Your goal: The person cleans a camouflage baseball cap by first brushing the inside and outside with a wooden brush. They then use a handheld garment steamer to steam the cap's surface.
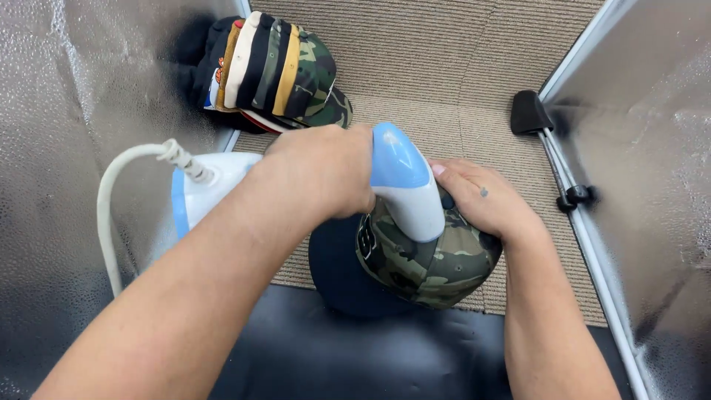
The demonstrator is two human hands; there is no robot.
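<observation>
Your left hand (322, 174) grips a smooth white-and-blue plastic steamer (404, 185), pressed onto a rounded camouflage cloth cap (426, 259) at centre; your right hand (485, 200) lies cupped over its crown, above ribbed beige carpet (444, 67).

- The left hand (322, 178) covers the handle of the white-and-blue steamer (400, 185).
- The steamer hides part of the camouflage cap (429, 259).
- The near edge cuts off both forearms.
- The stacked caps (270, 70) hide one another.
</observation>
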